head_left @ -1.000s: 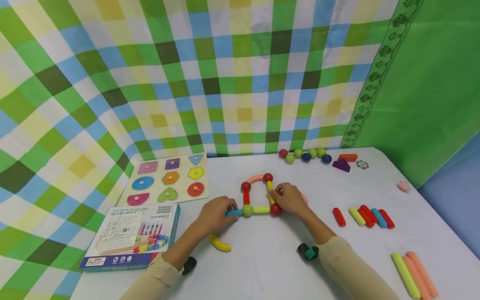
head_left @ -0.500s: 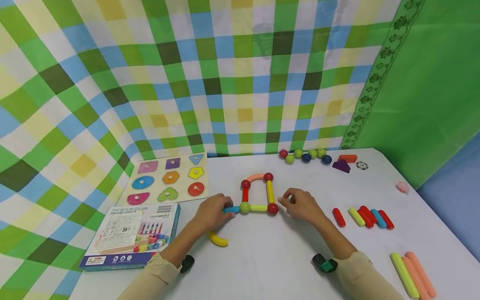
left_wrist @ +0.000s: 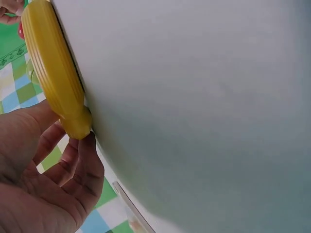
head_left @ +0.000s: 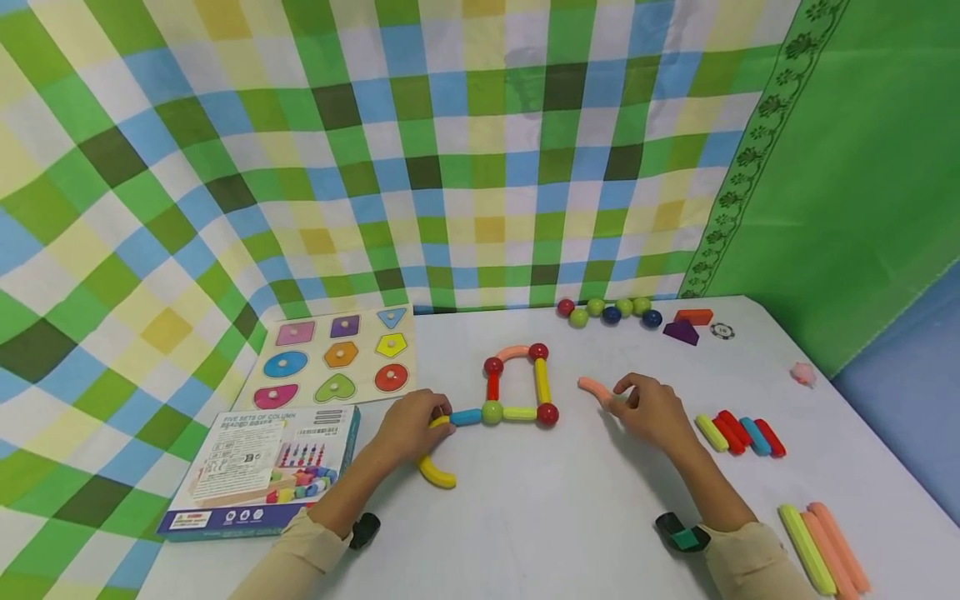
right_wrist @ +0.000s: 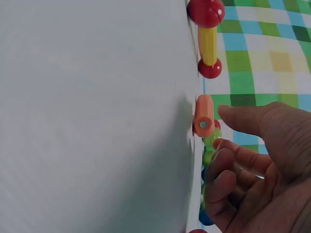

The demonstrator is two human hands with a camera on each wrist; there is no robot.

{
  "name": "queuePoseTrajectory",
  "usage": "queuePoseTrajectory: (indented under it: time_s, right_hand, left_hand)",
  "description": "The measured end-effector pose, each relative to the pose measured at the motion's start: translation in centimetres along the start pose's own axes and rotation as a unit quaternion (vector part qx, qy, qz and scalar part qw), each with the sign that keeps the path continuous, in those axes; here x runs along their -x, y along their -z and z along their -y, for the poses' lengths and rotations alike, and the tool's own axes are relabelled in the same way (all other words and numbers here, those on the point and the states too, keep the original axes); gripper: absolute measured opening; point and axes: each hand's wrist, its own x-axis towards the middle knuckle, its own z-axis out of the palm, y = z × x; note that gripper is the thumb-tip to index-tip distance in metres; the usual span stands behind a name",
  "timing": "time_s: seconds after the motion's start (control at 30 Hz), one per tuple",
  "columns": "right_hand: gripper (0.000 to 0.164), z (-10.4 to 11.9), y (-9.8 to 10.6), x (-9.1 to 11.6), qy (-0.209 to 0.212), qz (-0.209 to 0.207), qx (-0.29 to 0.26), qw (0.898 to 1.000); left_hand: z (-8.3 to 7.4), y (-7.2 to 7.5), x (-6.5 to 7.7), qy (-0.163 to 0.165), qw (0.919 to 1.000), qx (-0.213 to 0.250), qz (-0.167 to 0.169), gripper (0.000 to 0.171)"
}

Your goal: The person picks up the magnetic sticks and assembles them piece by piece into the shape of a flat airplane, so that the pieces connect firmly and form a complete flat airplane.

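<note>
In the head view, my left hand (head_left: 414, 427) pinches one end of a yellow curved stick (head_left: 440, 422) close to a blue stick (head_left: 467, 417). More yellow curve (head_left: 438, 476) shows below that hand; the part between is hidden. The left wrist view has the thumb and fingertips at the yellow piece (left_wrist: 54, 63). My right hand (head_left: 654, 410) is beside a peach curved stick (head_left: 594, 388), its fingers loosely bent. In the right wrist view, a gap shows between the thumb and this peach stick (right_wrist: 204, 114).
A closed frame of sticks and balls, with a green ball (head_left: 492, 412) at one corner, lies mid-table. At left are a shape puzzle board (head_left: 360, 325) and a box (head_left: 258, 471). Loose balls (head_left: 611, 315) line the back; several short sticks (head_left: 738, 433) and long sticks (head_left: 823, 546) lie right.
My right hand has left the yellow straight stick and moved right to the peach curved stick, now covering a red stick. My left hand has shifted from the blue stick to the yellow curved one.
</note>
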Motion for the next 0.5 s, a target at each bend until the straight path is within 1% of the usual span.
queuePoseTrajectory:
  time_s: [0.17, 0.3, 0.4, 0.5]
  right_hand:
    - [0.031, -0.6, -0.1, -0.3, -0.006, 0.015, 0.002, 1.0]
    - [0.028, -1.1, -0.4, -0.6, -0.013, 0.023, 0.002, 1.0]
    - [0.026, -1.1, -0.6, -0.7, -0.014, 0.022, 0.0, 1.0]
    - [0.025, -0.9, -0.4, -0.5, -0.011, 0.019, 0.001, 1.0]
  left_hand:
    - [-0.2, -0.3, -0.5, -0.013, 0.9998, 0.016, -0.001, 0.018]
    - [-0.3, -0.3, -0.5, -0.007, 0.9994, 0.031, 0.015, 0.021]
    - [-0.3, 0.1, 0.0, 0.012, 0.9987, 0.041, 0.028, 0.026]
    - [0.0, 0.6, 0.9, 0.027, 0.9981, 0.042, 0.035, 0.034]
